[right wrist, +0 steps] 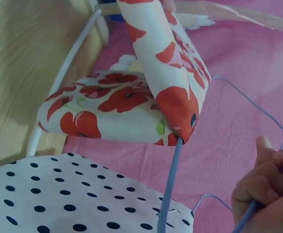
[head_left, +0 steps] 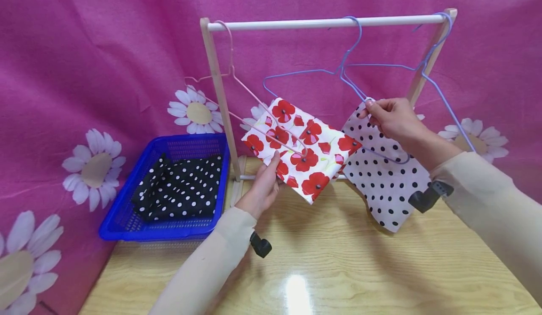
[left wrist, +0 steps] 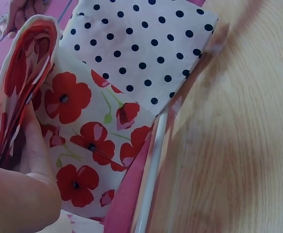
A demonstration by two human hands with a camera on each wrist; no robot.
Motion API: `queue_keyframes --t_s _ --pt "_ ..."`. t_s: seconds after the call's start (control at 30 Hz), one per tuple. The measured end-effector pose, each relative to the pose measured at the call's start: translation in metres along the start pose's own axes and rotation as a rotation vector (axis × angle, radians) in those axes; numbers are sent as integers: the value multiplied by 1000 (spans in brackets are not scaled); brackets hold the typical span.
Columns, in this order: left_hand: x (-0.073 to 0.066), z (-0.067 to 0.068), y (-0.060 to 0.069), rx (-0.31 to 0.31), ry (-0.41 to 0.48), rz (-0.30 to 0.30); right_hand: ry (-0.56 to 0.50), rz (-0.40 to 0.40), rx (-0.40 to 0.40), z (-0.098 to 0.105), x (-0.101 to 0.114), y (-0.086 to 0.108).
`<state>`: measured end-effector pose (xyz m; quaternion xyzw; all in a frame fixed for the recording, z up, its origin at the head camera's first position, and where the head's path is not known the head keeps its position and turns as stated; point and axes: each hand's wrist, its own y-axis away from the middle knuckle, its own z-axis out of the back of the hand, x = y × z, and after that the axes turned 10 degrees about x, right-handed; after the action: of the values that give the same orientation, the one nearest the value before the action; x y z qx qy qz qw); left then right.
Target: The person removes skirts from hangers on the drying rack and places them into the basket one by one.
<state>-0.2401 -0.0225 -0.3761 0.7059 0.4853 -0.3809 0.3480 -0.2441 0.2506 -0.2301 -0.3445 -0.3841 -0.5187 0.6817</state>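
My left hand (head_left: 263, 185) grips the near left edge of a white cloth with red poppies (head_left: 323, 166). That cloth is folded over the lower bar of the middle blue hanger (head_left: 299, 71); in the right wrist view, the blue wire (right wrist: 169, 189) comes out of its fold. My right hand (head_left: 395, 117) pinches the right side of this hanger's wire. Behind and below the right hand hangs a white cloth with black dots (head_left: 381, 183), partly covered by the hand. A pink hanger (head_left: 247, 86) crosses in front of the poppy cloth.
The hangers hang from the white rail (head_left: 288, 24) of a wooden-legged rack. Another blue hanger (head_left: 442, 96) is at its right end. A blue basket (head_left: 158, 234) on the left holds a black cloth with white dots (head_left: 186, 188). A flowered pink curtain (head_left: 106, 46) stands behind.
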Motion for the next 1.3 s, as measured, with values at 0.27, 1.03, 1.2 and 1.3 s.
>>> queue_keyframes --t_s 0.27,1.03,1.2,1.3 --pt "3 -2 4 36 -45 9 89 -14 18 9 -2 -6" --pt "18 12 11 10 -129 50 37 -85 139 11 -2 -13" --pt "22 12 13 7 -140 44 19 -76 141 10 -3 -12" --pt "26 10 13 10 -141 60 2 -61 138 9 -4 -11"
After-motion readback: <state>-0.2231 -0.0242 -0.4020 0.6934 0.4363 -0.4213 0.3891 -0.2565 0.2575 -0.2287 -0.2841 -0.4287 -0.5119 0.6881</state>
